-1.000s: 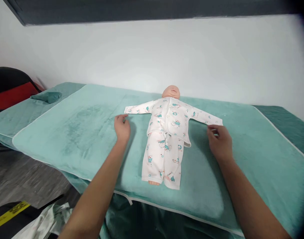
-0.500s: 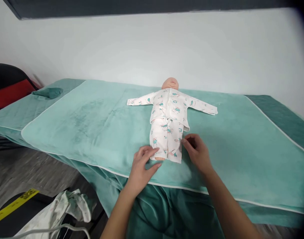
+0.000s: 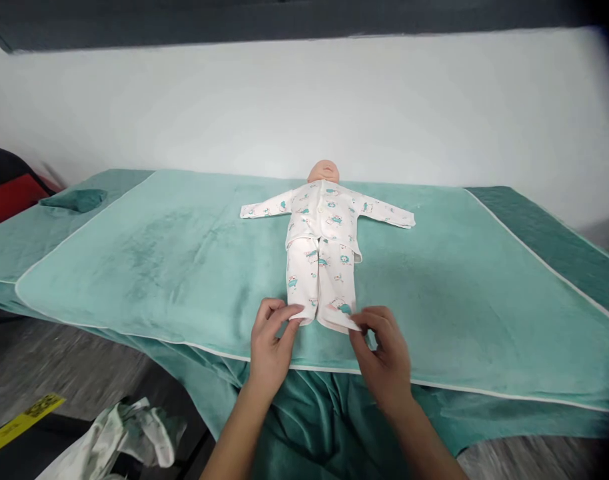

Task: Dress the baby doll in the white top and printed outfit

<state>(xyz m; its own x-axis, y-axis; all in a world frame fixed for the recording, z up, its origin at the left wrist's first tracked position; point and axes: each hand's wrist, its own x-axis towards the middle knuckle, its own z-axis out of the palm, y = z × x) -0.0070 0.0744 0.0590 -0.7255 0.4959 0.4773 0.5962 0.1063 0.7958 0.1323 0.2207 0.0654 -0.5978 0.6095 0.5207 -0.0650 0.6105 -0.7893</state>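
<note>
A baby doll [image 3: 324, 171] lies on its back on the green-covered bed, its head toward the wall. It wears a white printed long-sleeved top [image 3: 320, 210], sleeves spread out to both sides, and matching printed pants [image 3: 334, 273]. My left hand [image 3: 274, 340] pinches the hem of the left pant leg between thumb and fingers. At the outer corner of the right leg's hem, my right hand [image 3: 382, 350] has a similar pinch. The doll's feet are hidden inside the pant legs.
The green velvety cover [image 3: 459, 287] has white piping and hangs over the front edge. A face opening [image 3: 74, 200] is at the bed's left end. At lower left are a black chair with a yellow label [image 3: 24, 423] and a crumpled printed cloth [image 3: 129, 433]. A white wall [image 3: 304, 107] stands behind.
My right hand has moved from beside the pant leg down to its hem and pinched it. My left hand has closed on the other hem. The legs now lie slightly apart at the bottom.
</note>
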